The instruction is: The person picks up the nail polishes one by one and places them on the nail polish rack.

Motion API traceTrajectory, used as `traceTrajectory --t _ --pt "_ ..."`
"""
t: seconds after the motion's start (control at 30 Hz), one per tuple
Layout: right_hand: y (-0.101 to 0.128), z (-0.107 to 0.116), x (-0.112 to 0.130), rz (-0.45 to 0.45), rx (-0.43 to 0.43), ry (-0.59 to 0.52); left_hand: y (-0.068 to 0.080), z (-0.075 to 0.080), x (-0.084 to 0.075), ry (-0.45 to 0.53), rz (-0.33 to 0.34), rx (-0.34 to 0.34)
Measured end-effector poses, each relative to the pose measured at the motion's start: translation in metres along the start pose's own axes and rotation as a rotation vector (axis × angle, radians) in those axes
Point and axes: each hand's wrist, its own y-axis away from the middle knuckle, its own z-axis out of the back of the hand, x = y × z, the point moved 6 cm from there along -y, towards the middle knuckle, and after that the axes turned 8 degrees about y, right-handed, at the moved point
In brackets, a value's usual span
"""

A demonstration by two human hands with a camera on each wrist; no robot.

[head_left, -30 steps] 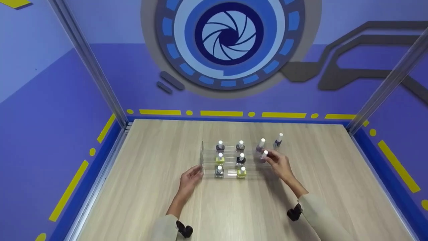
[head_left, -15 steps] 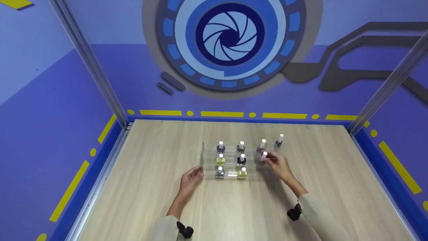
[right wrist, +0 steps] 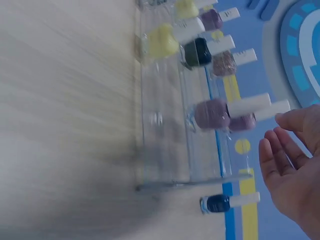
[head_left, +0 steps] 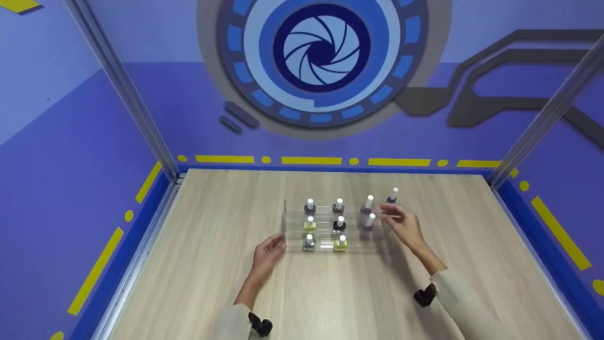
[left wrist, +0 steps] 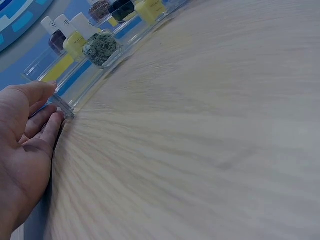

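My right hand (head_left: pixel 405 225) hangs with its fingers loosely spread, holding nothing, just beside the mauve glass nail-polish bottle with the white cap (head_left: pixel 368 222) that stands upright on the middle step of the clear acrylic stepped rack (head_left: pixel 325 245). My left hand (head_left: pixel 267 254) rests its relaxed fingertips against the rack's left end wall. I judge the placing step done for that bottle; the next move calls for a clean pinch on the dark blue white-capped bottle (head_left: pixel 392 195), standing on the pale wood surface (head_left: pixel 217 264) just off the rack's far right corner, without knocking its neighbours
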Motion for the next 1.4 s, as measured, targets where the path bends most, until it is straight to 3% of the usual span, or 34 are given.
traceTrajectory --t 0.27,0.4,0.53,0.67,0.93,1.07,1.4 --pt "-0.013 0.037 0.007 -0.095 -0.056 -0.004 -0.002 0.003 -0.003 -0.008 -0.006 -0.007" --pt "-0.025 0.043 -0.016 -0.125 -0.095 -0.005 -0.004 0.004 -0.004 -0.022 -0.01 -0.014" --pt "-0.041 0.039 -0.045 -0.145 -0.125 0.026 -0.006 0.006 -0.006 -0.044 -0.017 -0.023" --pt "-0.05 0.033 -0.055 -0.182 -0.126 0.06 -0.004 0.007 -0.004 -0.041 -0.012 -0.019" --pt "-0.065 0.01 -0.075 -0.241 0.039 0.1 0.003 0.008 0.0 -0.022 -0.02 -0.021" --pt "-0.07 0.005 -0.082 -0.254 0.06 0.067 0.004 0.006 0.003 -0.005 -0.002 -0.009" --pt "-0.074 -0.002 -0.08 -0.187 0.032 0.009 -0.002 0.003 0.001 0.024 -0.012 0.01"
